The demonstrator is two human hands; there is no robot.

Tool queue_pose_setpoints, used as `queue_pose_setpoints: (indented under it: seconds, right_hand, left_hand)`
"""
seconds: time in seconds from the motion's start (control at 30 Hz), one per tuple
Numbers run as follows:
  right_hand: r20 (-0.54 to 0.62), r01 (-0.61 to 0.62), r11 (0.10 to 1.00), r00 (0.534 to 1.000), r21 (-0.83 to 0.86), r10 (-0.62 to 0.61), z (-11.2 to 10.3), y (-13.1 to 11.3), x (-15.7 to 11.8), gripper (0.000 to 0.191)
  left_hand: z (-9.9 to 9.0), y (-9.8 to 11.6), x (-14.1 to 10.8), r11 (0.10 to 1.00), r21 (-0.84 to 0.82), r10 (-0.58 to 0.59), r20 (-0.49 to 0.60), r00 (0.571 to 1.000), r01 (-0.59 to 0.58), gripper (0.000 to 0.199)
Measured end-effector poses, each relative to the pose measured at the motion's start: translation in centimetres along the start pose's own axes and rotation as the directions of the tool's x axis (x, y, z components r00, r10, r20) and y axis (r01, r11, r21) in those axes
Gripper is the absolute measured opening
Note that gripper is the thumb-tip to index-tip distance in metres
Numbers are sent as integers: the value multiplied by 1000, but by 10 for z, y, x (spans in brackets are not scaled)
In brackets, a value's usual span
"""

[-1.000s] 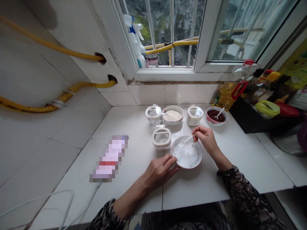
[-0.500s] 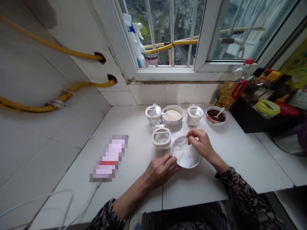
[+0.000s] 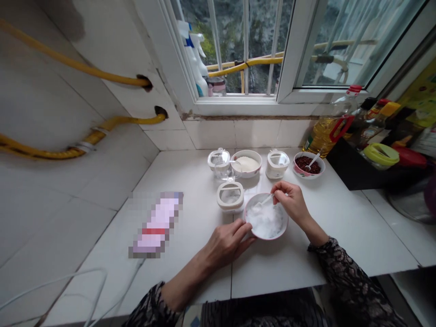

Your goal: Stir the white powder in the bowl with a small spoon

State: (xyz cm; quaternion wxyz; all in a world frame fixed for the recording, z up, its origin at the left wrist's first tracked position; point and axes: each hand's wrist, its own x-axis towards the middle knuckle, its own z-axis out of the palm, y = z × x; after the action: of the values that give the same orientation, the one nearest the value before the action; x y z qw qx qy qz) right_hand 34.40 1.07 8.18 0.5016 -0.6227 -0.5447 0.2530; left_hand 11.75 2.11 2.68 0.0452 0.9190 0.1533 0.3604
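A bowl (image 3: 285,227) with a pink rim stands on the white tiled counter, holding a white, salt-like powder (image 3: 267,220). My left hand (image 3: 229,238) grips the bowl's left rim, thumb and fingers on either side. Over the bowl's upper right edge, my right hand (image 3: 289,200) pinches the handle of a small white spoon (image 3: 265,200). The spoon's head rests in the powder near the far left side. Just left of the bowl sits a clear jar (image 3: 230,195) with a cream-framed lid.
Behind stand two more clear jars (image 3: 219,163) (image 3: 277,164), a bowl of pale grains (image 3: 247,163) and a bowl of dark red flakes (image 3: 308,164) with a spoon. An oil bottle (image 3: 325,131) and a black condiment box (image 3: 354,168) are at right. A blurred phone-like object (image 3: 156,227) with a cable lies left.
My right hand has shifted slightly to the right, drawing the spoon with it within the bowl. My left hand keeps its hold on the rim.
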Motion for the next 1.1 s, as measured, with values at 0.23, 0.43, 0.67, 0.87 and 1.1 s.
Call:
queue_pose_setpoints:
  seconds: [0.23,0.43,0.67,0.87,1.1]
  right_hand:
    - [18,-99,987,995,130,97,0,6,3,12]
    - [46,68,996,997,-55,-65,2,2,0,14]
    - [120,152,980,983,-126,-137,6,-1,-3,16]
    - [85,23,1000,996,18,-25,4,0,-1,13]
    - [63,-182,927,983,329,171,-4,0,8,9]
  left_hand:
    - [-1,0,1,1000,2,8,-3,1000,-8,16]
    - [0,1,2,1000,13,13,-11,1000,-13,17]
    - [1,0,1,1000,4,9,-15,1000,-9,17]
    - [1,0,1,1000,-2,12,-16,1000,-12,17]
    - [0,0,2,1000,25,19,-20,1000,-18,18]
